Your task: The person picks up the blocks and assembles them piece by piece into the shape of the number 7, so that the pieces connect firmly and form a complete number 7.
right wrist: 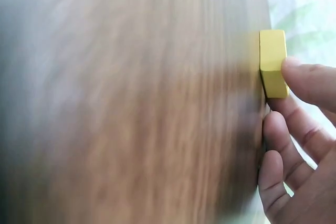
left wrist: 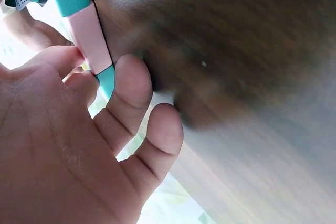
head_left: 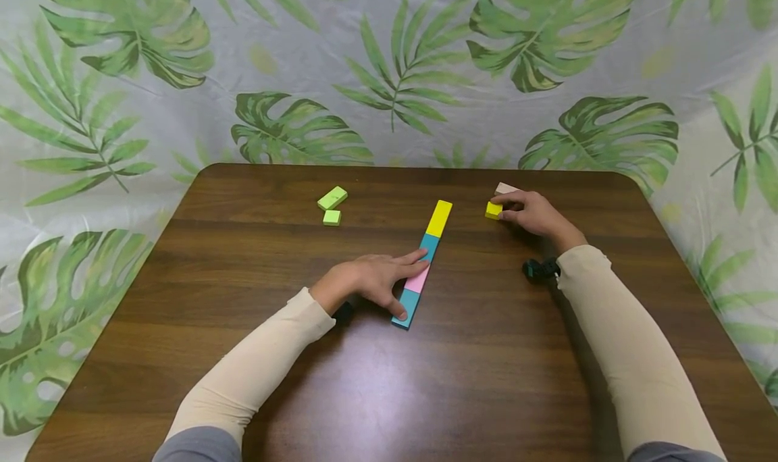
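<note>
A straight row of blocks lies on the table: a yellow block (head_left: 439,219) at the far end, then a teal block (head_left: 429,244), a pink block (head_left: 417,281) and another teal block (head_left: 409,304) nearest me. My left hand (head_left: 378,277) rests on the row, its thumb on the near teal block and its extended fingers across the upper teal and pink blocks. Off to the right, my right hand (head_left: 535,213) pinches a small yellow block (right wrist: 273,64) between thumb and fingers. Just behind that block lies a pale wooden-looking block (head_left: 506,189), partly hidden by the hand.
Two lime green blocks, a longer one (head_left: 332,198) and a small one (head_left: 331,217), lie at the back left of the brown wooden table (head_left: 462,381). A leaf-printed cloth (head_left: 413,63) hangs beyond the table's far edge.
</note>
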Motion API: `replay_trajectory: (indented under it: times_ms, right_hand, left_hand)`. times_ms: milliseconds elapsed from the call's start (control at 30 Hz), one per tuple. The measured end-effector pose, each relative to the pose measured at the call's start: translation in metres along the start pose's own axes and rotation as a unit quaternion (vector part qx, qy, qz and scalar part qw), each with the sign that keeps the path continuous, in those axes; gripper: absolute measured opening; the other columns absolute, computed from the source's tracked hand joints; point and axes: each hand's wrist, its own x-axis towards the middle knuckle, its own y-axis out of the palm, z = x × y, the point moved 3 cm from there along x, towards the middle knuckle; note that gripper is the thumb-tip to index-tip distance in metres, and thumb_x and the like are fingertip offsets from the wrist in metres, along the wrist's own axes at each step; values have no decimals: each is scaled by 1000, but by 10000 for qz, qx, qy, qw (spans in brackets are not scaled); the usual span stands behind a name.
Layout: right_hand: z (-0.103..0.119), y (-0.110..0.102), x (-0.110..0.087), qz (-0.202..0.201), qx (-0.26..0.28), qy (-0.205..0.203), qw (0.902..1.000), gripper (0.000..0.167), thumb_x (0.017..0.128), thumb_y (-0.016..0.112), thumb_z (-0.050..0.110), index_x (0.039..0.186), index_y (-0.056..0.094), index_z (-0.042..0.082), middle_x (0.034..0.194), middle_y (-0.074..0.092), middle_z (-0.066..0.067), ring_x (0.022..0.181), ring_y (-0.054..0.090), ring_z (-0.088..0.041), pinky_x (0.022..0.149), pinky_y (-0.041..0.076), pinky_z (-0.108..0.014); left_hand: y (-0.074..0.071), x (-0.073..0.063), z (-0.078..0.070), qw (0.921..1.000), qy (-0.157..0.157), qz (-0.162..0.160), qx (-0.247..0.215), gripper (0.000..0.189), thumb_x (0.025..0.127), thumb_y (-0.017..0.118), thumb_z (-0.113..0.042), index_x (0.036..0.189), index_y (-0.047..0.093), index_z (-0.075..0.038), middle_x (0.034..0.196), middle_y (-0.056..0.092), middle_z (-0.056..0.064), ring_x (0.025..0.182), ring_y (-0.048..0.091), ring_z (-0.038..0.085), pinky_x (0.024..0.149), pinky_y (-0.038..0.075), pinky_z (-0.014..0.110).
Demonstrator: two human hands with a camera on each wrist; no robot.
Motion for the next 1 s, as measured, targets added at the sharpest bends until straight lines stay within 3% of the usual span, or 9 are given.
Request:
replay_trajectory:
  times_ms: [433, 600, 767, 867, 933, 1000]
  right_hand:
    - [15, 10, 17, -165, -25, -68, 9998, 42, 99, 60, 18, 139, 57, 9, 136, 54, -26, 110, 58, -40, 96, 47, -54]
    - [18, 13, 23, -244, 21, -52, 9997, 40, 98, 61, 17, 138, 58, 9, 140, 52, -24, 119, 56, -42, 101, 45, -56]
    - [20, 16, 26, -233, 139, -134, 9995, 41, 99, 60, 18, 139, 57, 8, 139, 52, -23, 120, 54, -43, 114, 18, -64]
    - [20, 17, 29, -178, 214, -95, 9996, 42, 99, 59, 18, 140, 55, 8, 140, 51, -22, 118, 55, -42, 114, 11, -67]
    - [21, 17, 30, -138, 218, -31, 9997, 43, 100, 59, 19, 141, 54, 8, 142, 50, -22, 120, 54, -42, 115, 10, -68]
    - [22, 16, 32, -102, 212, 14, 9997, 43, 100, 58, 20, 141, 54, 8, 143, 50, -23, 121, 54, -42, 115, 19, -65]
  left_hand:
    - [0, -1, 0, 10000, 55, -9, -26, 101, 83, 75, -51, 160, 11, -35, 168, -7, -17, 152, 27, 27, 119, 28, 50]
    - [0, 0, 0, 10000, 52, -1, -55, 101, 83, 75, -50, 160, 12, -35, 168, -7, -18, 152, 27, 27, 120, 27, 50]
    - [1, 1, 0, 10000, 40, 5, -24, 101, 83, 75, -50, 160, 12, -35, 168, -7, -18, 152, 28, 28, 118, 29, 48]
    - [1, 1, 0, 10000, 45, 21, -17, 100, 83, 74, -51, 160, 11, -35, 168, -8, -18, 152, 27, 28, 118, 29, 49]
    - [1, 1, 0, 10000, 38, 26, -16, 100, 83, 74, -51, 160, 11, -36, 168, -8, -18, 152, 27, 28, 119, 29, 48]
    - [0, 1, 0, 10000, 23, 24, -34, 100, 83, 74, -51, 160, 12, -36, 168, -8, -18, 152, 27, 27, 119, 29, 48]
